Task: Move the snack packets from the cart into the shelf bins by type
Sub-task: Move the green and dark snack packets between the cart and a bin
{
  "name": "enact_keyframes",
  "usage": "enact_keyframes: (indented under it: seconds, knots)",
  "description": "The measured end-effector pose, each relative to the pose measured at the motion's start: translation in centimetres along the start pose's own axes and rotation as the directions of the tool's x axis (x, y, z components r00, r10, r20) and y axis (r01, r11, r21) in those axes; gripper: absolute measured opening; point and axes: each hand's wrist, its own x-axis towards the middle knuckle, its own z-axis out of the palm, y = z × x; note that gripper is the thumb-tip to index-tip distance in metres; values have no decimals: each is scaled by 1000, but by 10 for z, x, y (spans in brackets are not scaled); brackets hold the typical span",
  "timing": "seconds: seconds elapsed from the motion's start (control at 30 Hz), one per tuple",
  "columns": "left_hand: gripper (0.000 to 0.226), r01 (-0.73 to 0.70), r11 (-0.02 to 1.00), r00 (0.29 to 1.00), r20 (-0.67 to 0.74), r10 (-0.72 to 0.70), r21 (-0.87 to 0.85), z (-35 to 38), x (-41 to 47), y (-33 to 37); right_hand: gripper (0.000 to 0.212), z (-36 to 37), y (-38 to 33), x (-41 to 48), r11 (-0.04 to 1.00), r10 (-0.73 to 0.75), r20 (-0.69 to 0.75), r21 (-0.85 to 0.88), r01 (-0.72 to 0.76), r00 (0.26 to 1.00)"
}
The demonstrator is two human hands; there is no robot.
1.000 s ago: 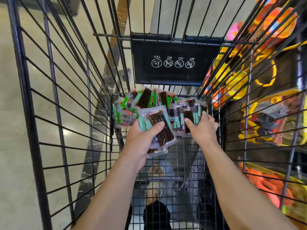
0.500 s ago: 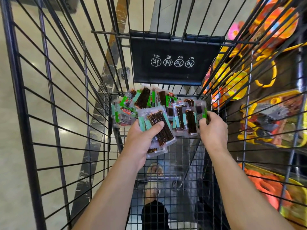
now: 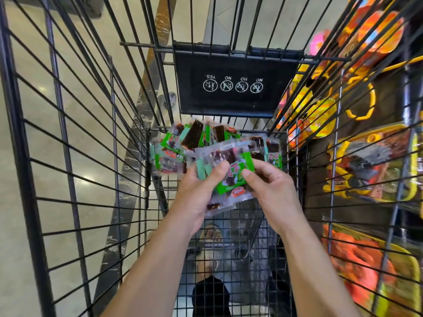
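Both my arms reach down into the black wire cart (image 3: 96, 170). My left hand (image 3: 196, 193) grips a stack of clear snack packets (image 3: 219, 156) with dark strips and pale green ends, thumb on top. My right hand (image 3: 270, 191) pinches a bright green packet (image 3: 231, 186) and holds it against that stack. More packets (image 3: 180, 143), green-labelled and clear ones, lie in a pile at the far end of the cart floor, just beyond my hands.
The black child-seat flap (image 3: 235, 88) with white icons stands at the cart's far end. To the right, outside the wires, hang yellow and orange toy packages (image 3: 366, 161). Pale tiled floor (image 3: 45, 133) shows to the left, and my shoe (image 3: 210, 255) below the mesh.
My right hand left the right side of the pile with a green packet and brought it left onto the stack in my left hand. The left hand stayed put, holding its stack.
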Motion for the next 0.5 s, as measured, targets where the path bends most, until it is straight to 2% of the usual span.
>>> enact_keyframes:
  seconds: [0.1, 0.17, 0.23, 0.27, 0.33, 0.4, 0.5]
  knots:
    - [45, -24, 998, 999, -35, 26, 60, -3, 1, -3, 20, 4, 2, -1, 994, -38, 39, -98, 41, 999]
    - [39, -13, 998, 999, -49, 16, 61, -6, 1, -4, 18, -1, 6, 1, 994, -22, 15, -105, 23, 1000]
    - [39, -7, 999, 997, -71, 10, 42, -9, 0, -4, 15, -7, 10, 7, 991, -5, -105, -133, -9, 994]
    - [39, -5, 1000, 996, -85, 8, 30, -10, 0, -4, 20, -10, 12, 12, 973, -7, -188, -229, -37, 982]
    - [36, 5, 1000, 994, -110, -4, 10, -12, 0, -4, 51, -16, 19, 26, 836, 11, -280, -524, -162, 960]
    - [35, 9, 1000, 992, -125, -9, -2, -12, 0, -4, 77, -14, 24, 39, 654, 100, -253, -712, -256, 962]
    - [32, 1, 1000, 991, -132, -2, -10, -13, 0, -5, 86, -5, 34, 49, 503, 146, -187, -832, -235, 972]
